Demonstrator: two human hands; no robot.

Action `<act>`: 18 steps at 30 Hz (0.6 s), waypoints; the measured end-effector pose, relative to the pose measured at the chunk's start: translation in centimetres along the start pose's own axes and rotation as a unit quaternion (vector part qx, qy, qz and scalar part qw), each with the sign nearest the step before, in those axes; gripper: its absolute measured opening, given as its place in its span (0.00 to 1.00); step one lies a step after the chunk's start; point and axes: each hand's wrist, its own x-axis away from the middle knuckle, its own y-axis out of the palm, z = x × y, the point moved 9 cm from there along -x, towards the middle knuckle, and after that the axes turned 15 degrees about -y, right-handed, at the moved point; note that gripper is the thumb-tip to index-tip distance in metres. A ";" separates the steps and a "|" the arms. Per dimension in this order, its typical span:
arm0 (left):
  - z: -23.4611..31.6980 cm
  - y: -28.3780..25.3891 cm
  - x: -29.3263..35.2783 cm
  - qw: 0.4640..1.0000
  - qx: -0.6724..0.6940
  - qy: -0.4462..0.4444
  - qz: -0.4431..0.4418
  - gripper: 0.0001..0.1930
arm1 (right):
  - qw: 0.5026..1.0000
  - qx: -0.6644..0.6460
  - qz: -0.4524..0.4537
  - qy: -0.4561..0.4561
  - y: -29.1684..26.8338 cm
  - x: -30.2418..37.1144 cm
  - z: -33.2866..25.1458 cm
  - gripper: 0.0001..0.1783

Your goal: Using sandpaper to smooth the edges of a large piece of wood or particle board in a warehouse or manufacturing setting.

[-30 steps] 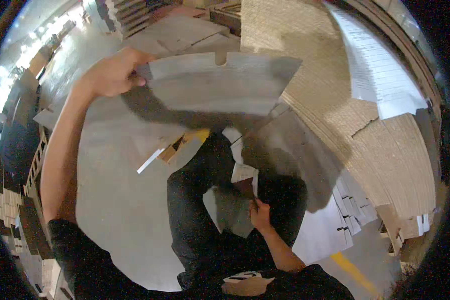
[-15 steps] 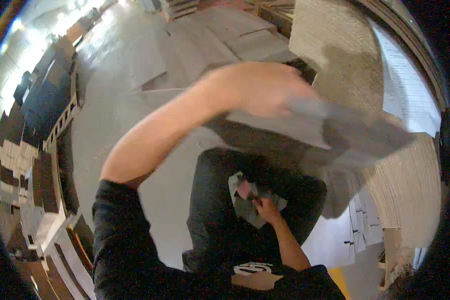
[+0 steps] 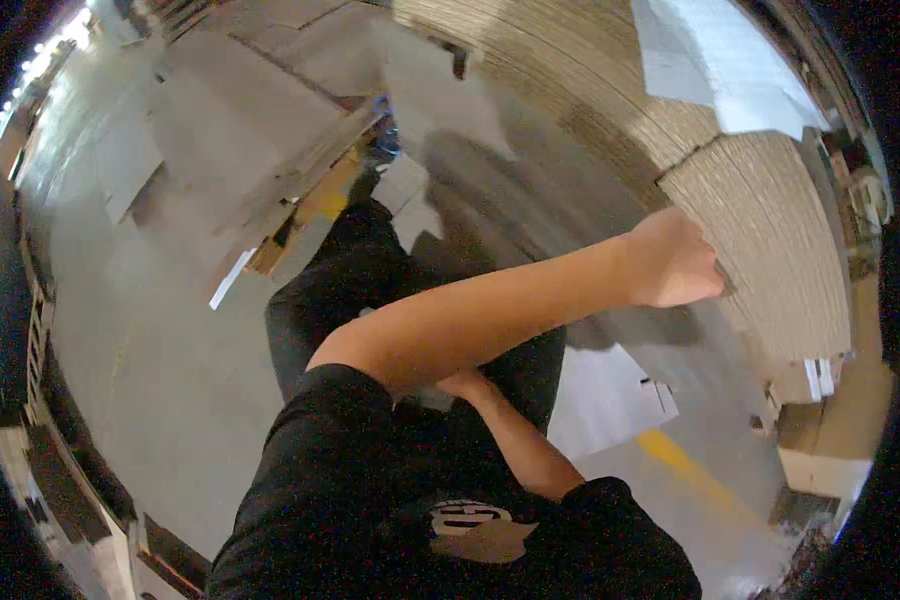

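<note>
My left hand (image 3: 675, 262) reaches across to the right, its fingers curled into a fist beside a stack of light brown boards (image 3: 770, 230) with ribbed edges. Nothing sticks out of the fist, and its inside is hidden. Low between my knees, my right hand (image 3: 460, 383) shows only in part. The left forearm covers its fingers and whatever they may hold.
Large grey-brown sheets (image 3: 235, 110) lie beyond my legs, with wooden edges (image 3: 315, 170) near my knee. White papers (image 3: 730, 70) rest on the boards at the far right. A white sheet (image 3: 605, 400) and a yellow stripe (image 3: 695, 475) are on the floor at right.
My left hand has moved right and down, and the blurred grey flat piece in it no longer shows. The view has turned right. My right hand has become mostly covered.
</note>
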 end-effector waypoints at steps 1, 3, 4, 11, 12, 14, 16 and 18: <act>-0.4 2.7 -0.1 0.997 -0.028 -0.033 -0.067 0.05 | 1.000 0.000 0.006 0.014 -0.9 0.2 -0.2 0.31; -1.6 6.3 0.4 0.988 -0.053 -0.064 -0.134 0.04 | 0.972 -0.152 -0.153 0.095 1.0 1.3 0.1 0.42; -3.3 7.3 0.6 0.984 -0.067 -0.108 -0.125 0.06 | 0.972 -0.152 -0.150 0.102 0.4 1.2 0.1 0.42; -11.7 8.0 1.6 0.975 -0.065 -0.212 -0.016 0.21 | 0.979 -0.164 -0.094 0.075 -1.8 -1.5 -2.7 0.33; -12.4 9.1 1.6 0.970 -0.065 -0.230 -0.043 0.18 | 0.982 -0.151 -0.097 0.053 -1.9 -1.8 -3.0 0.32; -11.9 11.9 1.8 0.974 -0.031 -0.209 -0.082 0.20 | 0.960 -0.250 -0.069 0.101 -2.4 -1.3 -3.4 0.29; -9.4 15.2 1.6 0.988 -0.026 -0.139 -0.061 0.19 | 0.926 -0.345 -0.043 0.148 -2.4 -0.2 -3.4 0.27; -5.8 20.3 1.3 0.983 -0.019 -0.119 -0.138 0.14 | 0.904 -0.385 -0.029 0.184 -2.2 2.1 -2.0 0.29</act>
